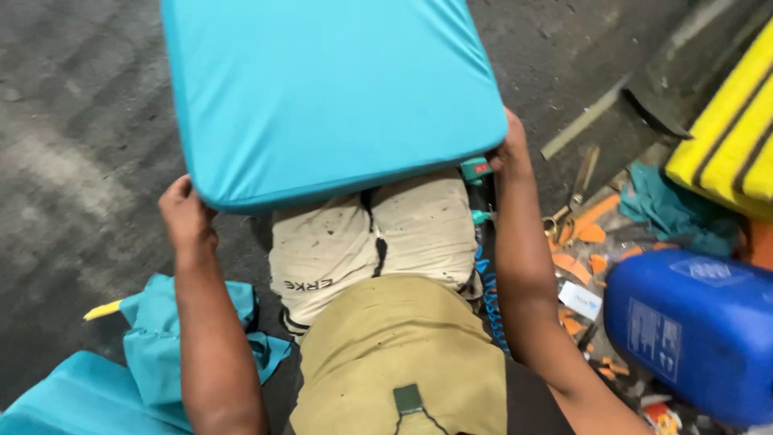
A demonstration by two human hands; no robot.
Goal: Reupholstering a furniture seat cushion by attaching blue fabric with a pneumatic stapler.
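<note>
Head view is showing a person who is sitting and holding a turquoise cushion (pixel 330 97) up over the knees. At the far left, loose turquoise fabric (pixel 161 346) is lying on the floor (pixel 72 161). The left hand (pixel 187 216) is gripping the cushion's near left corner, with the fingers hidden under it. The right hand (pixel 509 149) is gripping the near right edge. To do this well, I think both hands should be keeping the cushion level and pulling the cover evenly, so the seam is not twisting. At the right, scissors (pixel 573 197) are lying near orange scraps (pixel 592 242). A blue canister (pixel 692 330) is carrying a pale rectangular label, and a yellow block (pixel 733 137) with black stripes is resting behind.
</note>
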